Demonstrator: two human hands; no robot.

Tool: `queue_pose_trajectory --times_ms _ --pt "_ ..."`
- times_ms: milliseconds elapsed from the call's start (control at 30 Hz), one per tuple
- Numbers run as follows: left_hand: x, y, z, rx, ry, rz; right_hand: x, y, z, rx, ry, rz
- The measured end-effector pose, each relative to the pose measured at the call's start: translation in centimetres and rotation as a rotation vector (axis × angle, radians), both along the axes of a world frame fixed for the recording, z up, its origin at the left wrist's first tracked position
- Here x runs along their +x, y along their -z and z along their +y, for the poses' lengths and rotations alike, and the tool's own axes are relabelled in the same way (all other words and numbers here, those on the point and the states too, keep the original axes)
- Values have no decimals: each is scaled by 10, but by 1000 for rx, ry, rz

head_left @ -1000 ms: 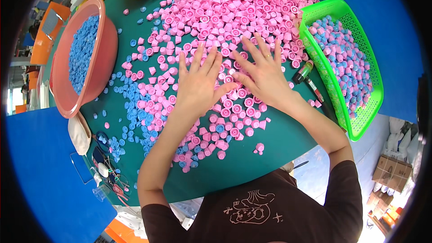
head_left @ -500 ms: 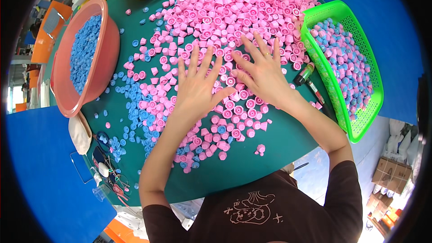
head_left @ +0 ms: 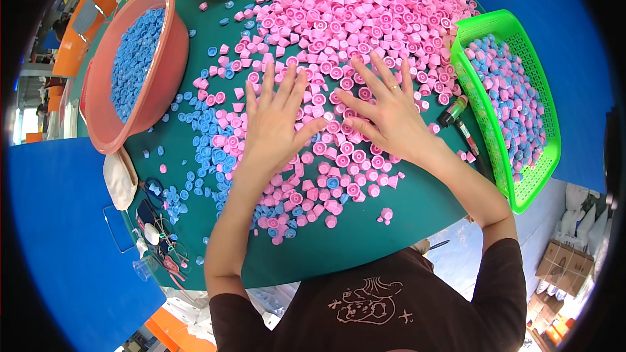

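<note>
On the green table [head_left: 391, 221], both the left hand [head_left: 274, 124] and right hand [head_left: 385, 114] lie spread flat, holding nothing, on small pink plastic caps [head_left: 365, 13], a large heap still unsorted beside the part-filled green mesh basket [head_left: 541, 163].

Brown cardboard boxes [head_left: 566, 262] on floor (lower right).

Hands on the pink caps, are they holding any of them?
No. Both the left hand and the right hand lie flat, fingers spread, on the pink caps; nothing is gripped.
</note>
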State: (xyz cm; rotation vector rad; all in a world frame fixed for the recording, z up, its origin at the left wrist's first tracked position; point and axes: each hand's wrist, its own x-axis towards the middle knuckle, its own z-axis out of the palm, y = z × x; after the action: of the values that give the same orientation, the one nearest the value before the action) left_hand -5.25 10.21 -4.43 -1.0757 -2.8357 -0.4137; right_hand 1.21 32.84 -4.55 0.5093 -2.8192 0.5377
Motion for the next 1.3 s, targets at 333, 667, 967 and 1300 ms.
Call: queue_pose_trajectory --times_ms 333,667,967,1300 --pt "-15 6 -2 19 105 -132 0 5 4 58 79 -38" --pt "8 1 -20 12 68 -33 -51 13 -18 90 37 52" --pt "6 -2 -18 53 73 -67 -40 9 -15 57 -66 -18" --pt "25 -8 -44 -52 -18 -78 -17 1 -22 15 -179 -44"
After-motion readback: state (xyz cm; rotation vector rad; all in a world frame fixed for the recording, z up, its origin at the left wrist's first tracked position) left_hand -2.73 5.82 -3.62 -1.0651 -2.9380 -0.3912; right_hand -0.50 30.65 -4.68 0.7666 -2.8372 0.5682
